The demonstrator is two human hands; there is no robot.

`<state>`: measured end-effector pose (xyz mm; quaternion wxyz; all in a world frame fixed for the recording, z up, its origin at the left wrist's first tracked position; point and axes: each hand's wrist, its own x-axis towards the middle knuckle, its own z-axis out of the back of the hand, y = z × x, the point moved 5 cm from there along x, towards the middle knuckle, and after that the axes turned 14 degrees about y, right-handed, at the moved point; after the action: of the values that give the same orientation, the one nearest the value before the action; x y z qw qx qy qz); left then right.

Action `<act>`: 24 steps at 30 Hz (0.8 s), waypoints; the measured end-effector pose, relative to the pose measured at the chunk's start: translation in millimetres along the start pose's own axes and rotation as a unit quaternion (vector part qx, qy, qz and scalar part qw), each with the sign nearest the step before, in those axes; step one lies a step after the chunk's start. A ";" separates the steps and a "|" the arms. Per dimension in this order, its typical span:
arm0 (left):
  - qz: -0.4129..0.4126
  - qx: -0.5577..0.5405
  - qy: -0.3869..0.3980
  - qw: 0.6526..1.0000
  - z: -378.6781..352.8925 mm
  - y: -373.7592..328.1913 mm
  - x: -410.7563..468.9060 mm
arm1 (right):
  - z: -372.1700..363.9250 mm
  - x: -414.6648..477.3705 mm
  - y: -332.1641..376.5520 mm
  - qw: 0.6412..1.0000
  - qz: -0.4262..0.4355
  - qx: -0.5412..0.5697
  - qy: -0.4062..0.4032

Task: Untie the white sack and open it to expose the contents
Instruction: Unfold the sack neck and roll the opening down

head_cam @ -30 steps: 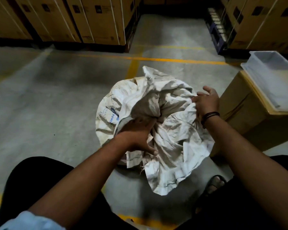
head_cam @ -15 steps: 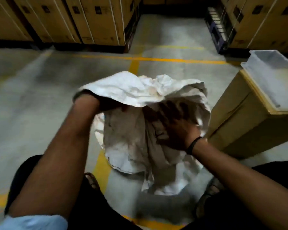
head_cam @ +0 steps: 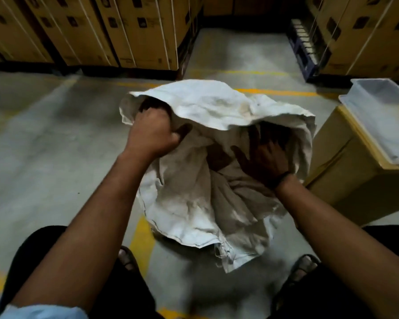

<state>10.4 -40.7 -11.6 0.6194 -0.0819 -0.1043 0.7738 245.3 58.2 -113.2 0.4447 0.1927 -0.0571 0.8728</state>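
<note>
A crumpled, stained white sack (head_cam: 200,203) stands on the floor between my feet. Its mouth is spread wide, and the far rim (head_cam: 212,104) arches up like a hood. My left hand (head_cam: 152,132) is fisted on the sack's left rim and holds it up. My right hand (head_cam: 266,157), with a dark band at the wrist, reaches into the mouth with fingers spread against the inner cloth. The inside under the hood is dark, and the contents are hidden.
A cardboard box (head_cam: 346,171) stands close on the right with a white plastic tray (head_cam: 382,116) on top. Stacked cartons (head_cam: 124,31) line the back, more (head_cam: 364,33) at the far right. Yellow lines cross the concrete floor (head_cam: 44,146). My sandalled feet (head_cam: 127,261) flank the sack.
The sack's top went from bunched to spread open. My left hand lifted the left rim up and out; my right hand moved from the sack's outside into its mouth.
</note>
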 end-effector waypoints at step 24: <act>-0.194 0.227 0.327 0.897 -198.8 -41.8 12.1 | -53.9 92.3 17.9 0.987 0.044 0.049 0.143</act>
<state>98.0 -8.2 -192.4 0.7583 -0.1653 0.2689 0.5704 166.7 131.7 -125.8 0.3991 0.0846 0.0418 0.9120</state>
